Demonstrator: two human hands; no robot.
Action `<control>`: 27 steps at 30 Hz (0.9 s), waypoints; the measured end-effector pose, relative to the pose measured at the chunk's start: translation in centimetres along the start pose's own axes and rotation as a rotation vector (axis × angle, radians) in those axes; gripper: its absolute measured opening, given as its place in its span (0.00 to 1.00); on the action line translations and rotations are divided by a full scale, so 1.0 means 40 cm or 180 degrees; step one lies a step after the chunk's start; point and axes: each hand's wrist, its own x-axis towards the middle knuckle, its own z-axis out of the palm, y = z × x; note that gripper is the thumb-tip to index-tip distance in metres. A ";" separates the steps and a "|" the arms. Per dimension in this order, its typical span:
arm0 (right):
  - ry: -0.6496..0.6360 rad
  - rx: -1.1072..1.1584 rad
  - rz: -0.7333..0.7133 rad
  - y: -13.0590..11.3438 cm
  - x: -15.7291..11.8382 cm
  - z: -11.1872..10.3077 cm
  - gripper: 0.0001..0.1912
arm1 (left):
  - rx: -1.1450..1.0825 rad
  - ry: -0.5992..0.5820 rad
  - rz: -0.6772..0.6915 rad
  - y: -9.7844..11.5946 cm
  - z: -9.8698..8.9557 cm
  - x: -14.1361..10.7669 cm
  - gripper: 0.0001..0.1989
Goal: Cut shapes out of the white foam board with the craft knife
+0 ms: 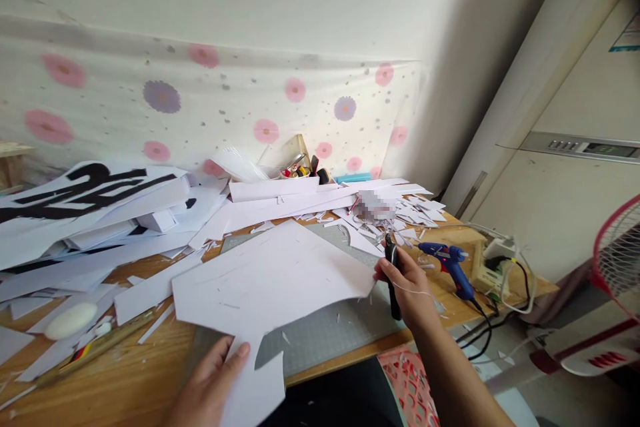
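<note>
My left hand (216, 373) is closed on the narrow lower part of a large white board cutout (265, 273), thumb on top. The cutout is held over a grey cutting mat (345, 333), and its right tip reaches my right hand (407, 280). That hand is closed around a slim black tool (394, 293) that looks like a utility knife; its blade cannot be made out. A thin white strand (417, 291) trails across the right hand. The fingertips of that hand are at the cutout's edge, and whether they also pinch it is unclear.
Right of the mat lie a blue glue gun (453, 267) and a power strip (493, 270) with cables. White scraps (415, 210) cover the back right. Stacked boards with black markings (90, 190) fill the left. A fan (620, 260) stands at the right.
</note>
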 end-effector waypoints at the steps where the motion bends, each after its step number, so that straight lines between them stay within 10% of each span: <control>1: -0.0028 -0.0079 -0.0073 -0.002 0.001 0.004 0.18 | -0.0006 -0.0009 -0.0037 0.013 0.011 -0.002 0.21; 9: 0.0206 -0.0497 -0.0232 0.021 0.018 0.016 0.22 | 0.1597 -0.0328 0.0054 0.125 -0.046 0.055 0.31; 15: 0.0281 -0.0545 -0.0229 0.059 0.031 -0.009 0.28 | 0.3624 0.0516 0.2076 0.162 -0.081 0.105 0.15; 22: 0.0442 0.0257 -0.0055 0.025 0.010 -0.032 0.37 | 0.4234 -0.1857 0.2766 0.063 0.081 0.094 0.22; 27: 0.0100 0.0775 0.0450 -0.005 -0.012 -0.050 0.25 | 0.4902 -0.2403 0.3004 0.076 0.188 0.100 0.29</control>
